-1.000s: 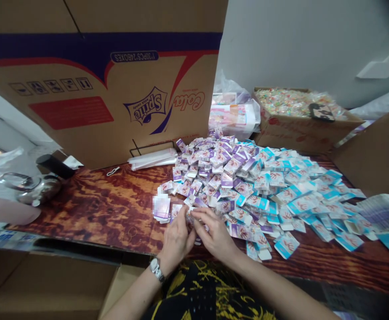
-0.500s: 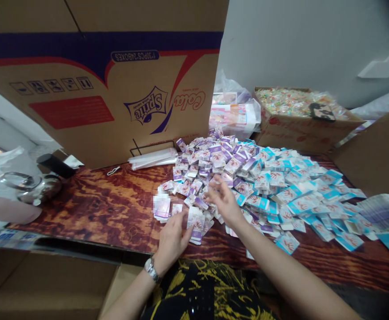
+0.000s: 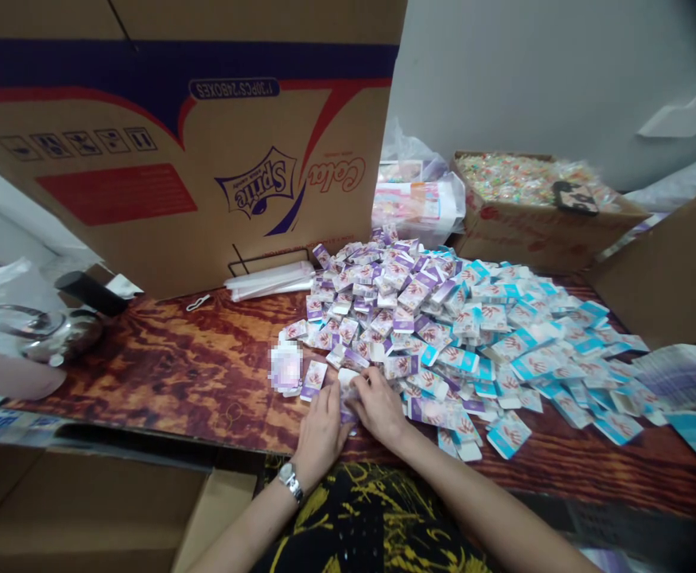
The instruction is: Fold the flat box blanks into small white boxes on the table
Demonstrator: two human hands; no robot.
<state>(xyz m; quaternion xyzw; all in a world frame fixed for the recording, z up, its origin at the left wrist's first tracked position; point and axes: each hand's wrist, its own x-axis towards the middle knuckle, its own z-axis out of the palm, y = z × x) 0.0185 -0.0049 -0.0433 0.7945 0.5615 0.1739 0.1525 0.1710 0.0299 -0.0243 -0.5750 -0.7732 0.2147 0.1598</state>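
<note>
At the table's front edge, my left hand (image 3: 320, 430) and my right hand (image 3: 380, 407) meet around a small purple-and-white cardboard box (image 3: 346, 386). My left thumb and fingers are closed on its lower left side. The right fingertips pinch its upper right part, and they hide much of it. Beside my left fingers lies another small purple-and-white box (image 3: 313, 380). Beyond both hands spreads a heap of purple boxes (image 3: 404, 290), which runs into a heap of blue boxes (image 3: 520, 342) on the right. A blurred white-and-purple item (image 3: 286, 368) sits to the left.
A large Sprite and Cola carton (image 3: 162, 183) stands at the back left. Behind the heap are plastic-wrapped packs (image 3: 416, 203) and a carton of small wrapped pieces (image 3: 538, 231). A metal pot (image 3: 64, 338) and a pink bottle (image 3: 17, 374) stand at the far left.
My right hand has come from the heap down toward my left hand and now touches the small box there. My left hand has shifted slightly right. The view has moved a little.
</note>
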